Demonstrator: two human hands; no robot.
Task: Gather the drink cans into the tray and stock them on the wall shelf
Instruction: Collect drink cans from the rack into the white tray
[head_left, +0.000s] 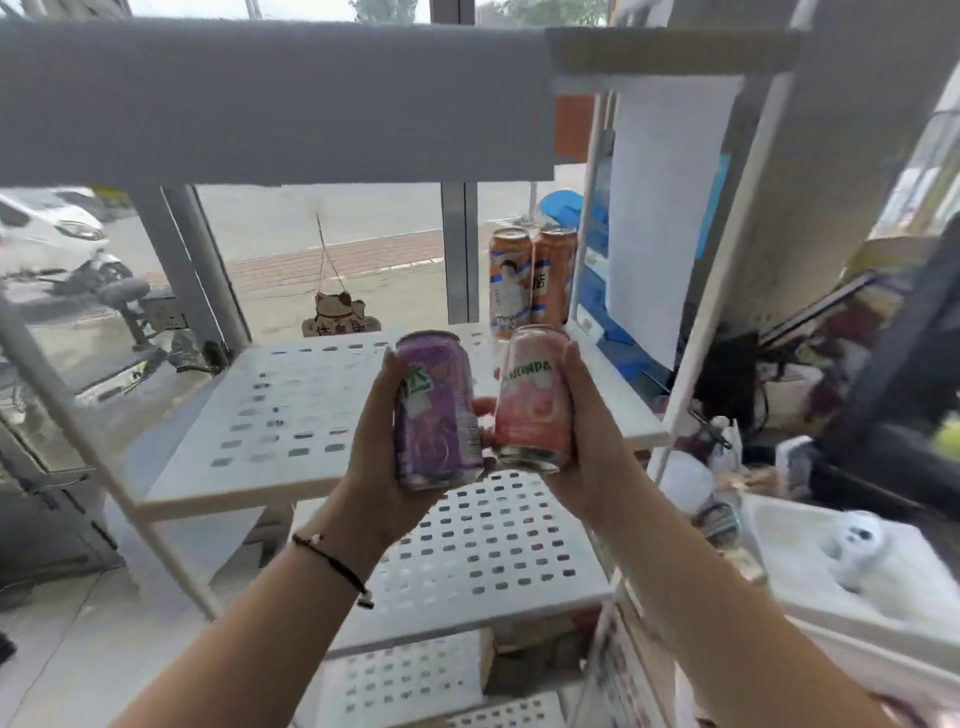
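Left hand (379, 457) holds purple can (436, 410) (right hand (582, 447): pink can (532, 397)).

You look through a single head-worn wide-angle camera, aimed forward and slightly down from in front of the white perforated shelf (291, 415). You stand close: your forearms rise from the bottom edge, the shelf's front edge lies mid-frame, and a window shows behind its back edge.

A purple can (438, 410) and a pink can (532, 400), both upright, raised side by side before the white perforated shelf (291, 415); two tall orange cans (532, 278) stand at its back right corner.
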